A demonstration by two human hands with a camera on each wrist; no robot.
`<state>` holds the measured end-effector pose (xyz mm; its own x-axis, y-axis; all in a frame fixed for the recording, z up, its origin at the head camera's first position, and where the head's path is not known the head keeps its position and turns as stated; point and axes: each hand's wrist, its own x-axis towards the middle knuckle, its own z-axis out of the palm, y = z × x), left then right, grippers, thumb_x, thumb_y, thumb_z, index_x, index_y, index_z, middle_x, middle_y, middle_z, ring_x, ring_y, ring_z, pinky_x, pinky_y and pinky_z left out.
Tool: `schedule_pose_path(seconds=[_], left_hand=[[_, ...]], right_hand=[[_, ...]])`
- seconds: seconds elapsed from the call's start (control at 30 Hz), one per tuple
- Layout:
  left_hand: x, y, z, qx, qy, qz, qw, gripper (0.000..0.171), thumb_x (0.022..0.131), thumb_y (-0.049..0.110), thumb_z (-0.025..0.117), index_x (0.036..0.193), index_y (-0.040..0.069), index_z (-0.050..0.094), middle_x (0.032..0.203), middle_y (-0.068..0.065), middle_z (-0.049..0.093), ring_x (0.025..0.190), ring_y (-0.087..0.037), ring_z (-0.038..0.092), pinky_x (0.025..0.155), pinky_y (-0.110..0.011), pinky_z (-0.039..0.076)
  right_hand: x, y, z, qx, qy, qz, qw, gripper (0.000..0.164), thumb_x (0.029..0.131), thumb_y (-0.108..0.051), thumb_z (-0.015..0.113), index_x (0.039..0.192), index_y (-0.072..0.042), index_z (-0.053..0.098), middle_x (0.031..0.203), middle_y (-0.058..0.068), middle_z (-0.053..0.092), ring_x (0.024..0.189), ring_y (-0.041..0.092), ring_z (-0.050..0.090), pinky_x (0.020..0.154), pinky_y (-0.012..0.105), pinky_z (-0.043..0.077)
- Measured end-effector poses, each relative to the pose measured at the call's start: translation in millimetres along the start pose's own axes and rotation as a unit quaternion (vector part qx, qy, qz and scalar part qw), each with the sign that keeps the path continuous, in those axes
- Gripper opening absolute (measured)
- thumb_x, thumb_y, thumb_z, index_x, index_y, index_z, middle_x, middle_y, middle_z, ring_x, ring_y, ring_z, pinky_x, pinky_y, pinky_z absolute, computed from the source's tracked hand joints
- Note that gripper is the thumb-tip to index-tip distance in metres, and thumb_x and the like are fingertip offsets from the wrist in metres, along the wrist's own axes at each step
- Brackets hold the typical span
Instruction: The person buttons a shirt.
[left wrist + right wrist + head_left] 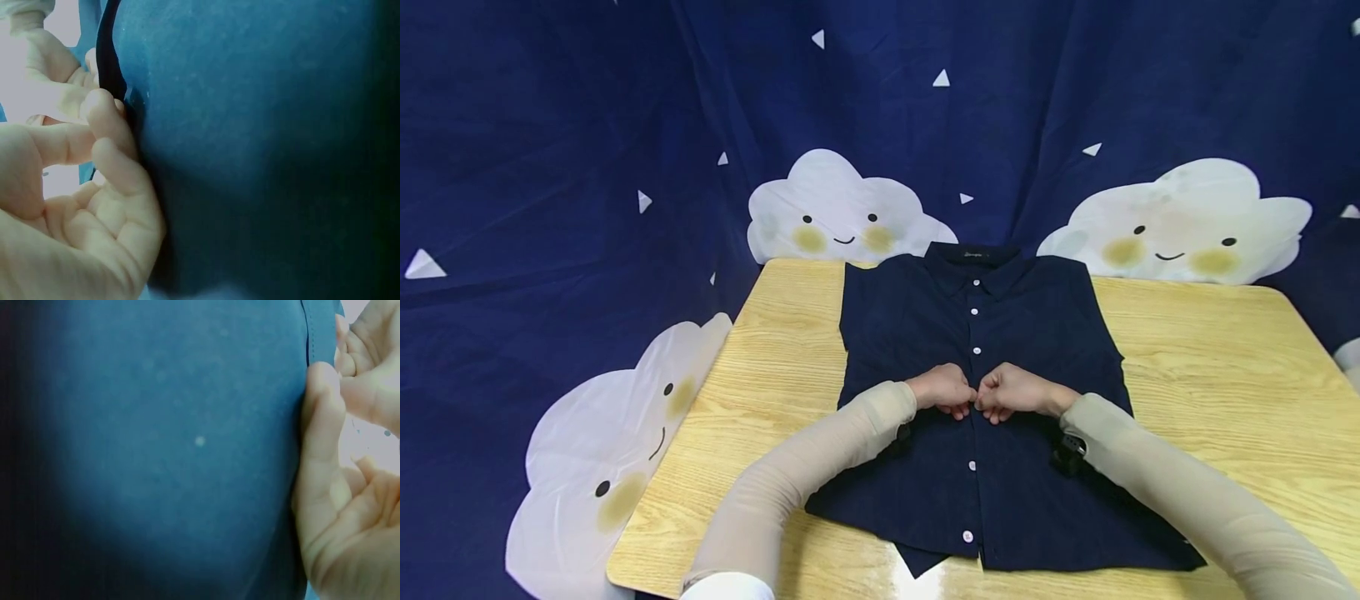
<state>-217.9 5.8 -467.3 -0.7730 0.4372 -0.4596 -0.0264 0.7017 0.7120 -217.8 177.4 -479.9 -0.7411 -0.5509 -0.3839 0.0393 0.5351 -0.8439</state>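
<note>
A dark navy button-up shirt (902,325) lies spread with its front up and its collar (973,257) at the far end. My left hand (945,390) and right hand (1017,392) meet at the middle of the front placket. In the left wrist view, the left hand (119,219) pinches the placket edge (110,69) between thumb and fingertips. The right hand (328,481) pinches the cloth from the other side in the right wrist view. Fingers hide the spot between them. White buttons show above (977,351) and below (972,466) the hands.
The shirt lies on a light wooden table (1210,358) with rounded corners. Behind and to the left hangs a dark blue curtain (587,100) printed with smiling clouds and white triangles. A shirt flap (920,560) sticks out below the near hem.
</note>
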Motion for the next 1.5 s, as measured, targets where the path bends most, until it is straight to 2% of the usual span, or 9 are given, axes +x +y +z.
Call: schedule_pose_path(seconds=[0.43, 0.57, 0.73, 0.83, 1.07, 1.27, 1.5], left_hand=[[-0.1, -3.1, 0.6, -0.006, 0.0, 0.017, 0.9998, 0.033, 0.092, 0.012, 0.061, 0.059, 0.006, 0.06, 0.056, -0.002, 0.061, 0.05, -0.009, 0.058, 0.045, -0.02, 0.039], [0.0, -6.7, 1.2, -0.016, -0.007, 0.019, 0.9997, 0.034, 0.093, 0.015, 0.061, 0.06, 0.007, 0.059, 0.057, -0.001, 0.061, 0.05, -0.008, 0.058, 0.048, -0.02, 0.044], [-0.1, -9.7, 2.0, -0.044, -0.016, 0.031, 0.9984, 0.03, 0.09, 0.005, 0.062, 0.06, 0.007, 0.057, 0.059, -0.002, 0.06, 0.052, -0.008, 0.058, 0.053, -0.022, 0.049], [-0.9, -10.1, 1.9, -0.04, -0.015, 0.035, 0.9985, 0.03, 0.088, 0.003, 0.062, 0.059, 0.007, 0.057, 0.059, -0.002, 0.06, 0.052, -0.009, 0.058, 0.053, -0.022, 0.049], [-2.5, -10.5, 1.7, -0.048, -0.009, 0.028, 0.9984, 0.028, 0.087, 0.004, 0.062, 0.06, 0.006, 0.058, 0.058, -0.003, 0.06, 0.051, -0.009, 0.059, 0.052, -0.022, 0.049], [-3.4, -9.9, 1.4, -0.061, -0.006, 0.021, 0.9979, 0.027, 0.087, 0.004, 0.062, 0.06, 0.005, 0.059, 0.058, -0.004, 0.061, 0.05, -0.01, 0.059, 0.051, -0.023, 0.049], [-5.8, -8.2, 0.8, -0.054, 0.0, 0.01, 0.9985, 0.027, 0.086, 0.004, 0.063, 0.06, 0.005, 0.059, 0.057, -0.004, 0.06, 0.049, -0.01, 0.059, 0.051, -0.023, 0.05]], right_hand=[[1, 0, 0, 0.001, 0.001, 0.021, 1.0, 0.014, 0.084, -0.006, 0.063, 0.072, 0.0, 0.065, 0.062, 0.008, 0.063, 0.058, 0.015, 0.063, 0.055, 0.03, 0.053], [2, 1, 0, 0.012, -0.006, 0.027, 1.0, 0.013, 0.084, -0.005, 0.062, 0.071, -0.001, 0.063, 0.061, 0.006, 0.062, 0.057, 0.013, 0.062, 0.054, 0.028, 0.052], [1, 3, 0, 0.02, -0.005, 0.04, 0.999, 0.014, 0.084, -0.005, 0.061, 0.07, -0.002, 0.061, 0.062, 0.006, 0.062, 0.057, 0.013, 0.061, 0.054, 0.026, 0.051], [0, 3, 0, 0.026, -0.001, 0.04, 0.999, 0.014, 0.084, -0.005, 0.061, 0.071, -0.002, 0.061, 0.063, 0.006, 0.061, 0.058, 0.013, 0.062, 0.054, 0.027, 0.051], [-1, 3, 3, 0.043, 0.017, 0.043, 0.998, 0.012, 0.084, -0.005, 0.061, 0.072, -0.002, 0.06, 0.064, 0.005, 0.059, 0.058, 0.013, 0.061, 0.055, 0.027, 0.051], [-4, 2, 6, 0.045, 0.028, 0.03, 0.998, 0.008, 0.082, -0.003, 0.06, 0.074, -0.001, 0.06, 0.065, 0.004, 0.058, 0.058, 0.013, 0.06, 0.055, 0.027, 0.05], [-8, 4, 7, 0.038, 0.032, 0.008, 0.999, 0.01, 0.086, -0.003, 0.059, 0.078, 0.003, 0.06, 0.067, 0.005, 0.058, 0.06, 0.014, 0.06, 0.057, 0.028, 0.05]])
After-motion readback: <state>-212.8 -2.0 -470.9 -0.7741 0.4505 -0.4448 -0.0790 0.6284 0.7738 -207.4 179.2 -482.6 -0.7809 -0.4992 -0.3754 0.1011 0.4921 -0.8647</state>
